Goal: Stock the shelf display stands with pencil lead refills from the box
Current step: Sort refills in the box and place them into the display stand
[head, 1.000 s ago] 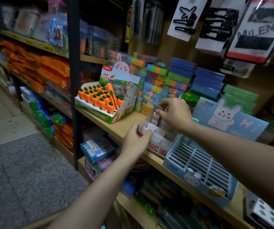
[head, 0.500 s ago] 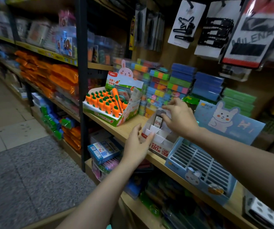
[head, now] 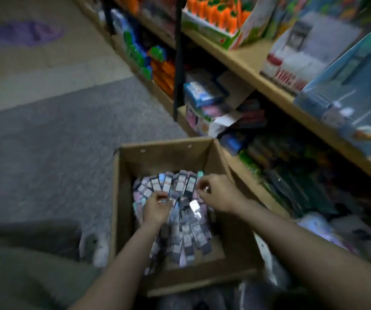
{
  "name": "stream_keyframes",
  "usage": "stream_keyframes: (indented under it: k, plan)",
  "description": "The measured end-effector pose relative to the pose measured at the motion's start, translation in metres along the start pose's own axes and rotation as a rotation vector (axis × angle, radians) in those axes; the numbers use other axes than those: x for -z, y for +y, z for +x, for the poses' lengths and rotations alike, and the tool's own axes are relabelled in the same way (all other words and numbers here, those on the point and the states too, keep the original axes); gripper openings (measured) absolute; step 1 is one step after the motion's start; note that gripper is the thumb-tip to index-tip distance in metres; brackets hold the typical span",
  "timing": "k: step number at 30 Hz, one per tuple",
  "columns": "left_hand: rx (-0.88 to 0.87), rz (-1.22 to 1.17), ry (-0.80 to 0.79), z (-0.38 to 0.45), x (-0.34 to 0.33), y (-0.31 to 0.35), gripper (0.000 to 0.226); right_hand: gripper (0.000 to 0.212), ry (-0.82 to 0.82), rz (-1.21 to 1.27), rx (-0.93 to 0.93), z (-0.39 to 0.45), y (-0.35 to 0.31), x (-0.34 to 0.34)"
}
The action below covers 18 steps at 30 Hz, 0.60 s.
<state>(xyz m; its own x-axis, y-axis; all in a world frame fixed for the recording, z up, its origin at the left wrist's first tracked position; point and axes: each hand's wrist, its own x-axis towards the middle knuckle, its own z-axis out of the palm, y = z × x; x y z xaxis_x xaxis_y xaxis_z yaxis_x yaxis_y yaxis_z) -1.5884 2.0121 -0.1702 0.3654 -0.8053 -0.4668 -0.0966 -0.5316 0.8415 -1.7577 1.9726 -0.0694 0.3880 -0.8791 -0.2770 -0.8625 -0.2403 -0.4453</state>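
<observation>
A brown cardboard box (head: 166, 151) stands on the floor below me, holding several small pencil lead refill packs (head: 187, 233) in a loose heap. Both my hands are inside it. My left hand (head: 156, 210) lies on the left of the heap, fingers curled round some packs. At the far right of the heap my right hand (head: 217, 194) pinches the edge of a pack. The white display stand with red lettering (head: 291, 63) sits on the wooden shelf (head: 247, 61) up to the right. The view is blurred.
A blue slotted display tray (head: 347, 104) stands right of the white stand, and a carrot-themed display box (head: 213, 21) to its left. Lower shelves (head: 242, 166) are packed with stationery right beside the box. Grey carpet (head: 57, 142) lies to the left.
My view has dropped from the shelf to the floor box. Both hands left the white display stand and now reach into the refill packs in the box.
</observation>
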Motion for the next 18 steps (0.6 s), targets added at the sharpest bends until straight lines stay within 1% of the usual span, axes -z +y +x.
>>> stream_keyframes:
  k: [1,3,4,6,8,11,15,18]
  plan:
    - [0.053,0.029,-0.008,0.0,0.006,-0.018,0.01,0.019,-0.039,0.054,-0.088,0.003,0.011,-0.022]
    - [0.179,0.119,-0.013,0.0,0.012,-0.043,0.018,0.023,-0.083,0.107,-0.234,0.009,0.032,-0.061]
    - [0.209,0.16,-0.006,0.0,0.012,-0.053,0.009,0.026,-0.096,0.122,-0.284,0.013,0.04,-0.077]
    - [0.261,0.196,0.025,0.003,0.008,-0.069,0.023,0.032,-0.1,0.145,-0.326,0.023,0.052,-0.103]
    - [0.26,0.217,0.04,0.004,0.004,-0.075,0.029,0.034,-0.09,0.166,-0.339,0.033,0.056,-0.122]
    - [0.278,0.232,0.067,0.011,-0.001,-0.083,0.032,0.029,-0.086,0.194,-0.327,0.046,0.059,-0.142]
    - [0.22,0.291,0.114,0.017,-0.004,-0.089,0.033,0.027,-0.118,0.183,-0.267,0.058,0.061,-0.155]
    - [0.213,0.332,0.145,0.021,-0.009,-0.093,0.042,0.024,-0.069,0.252,-0.233,0.062,0.061,-0.16]
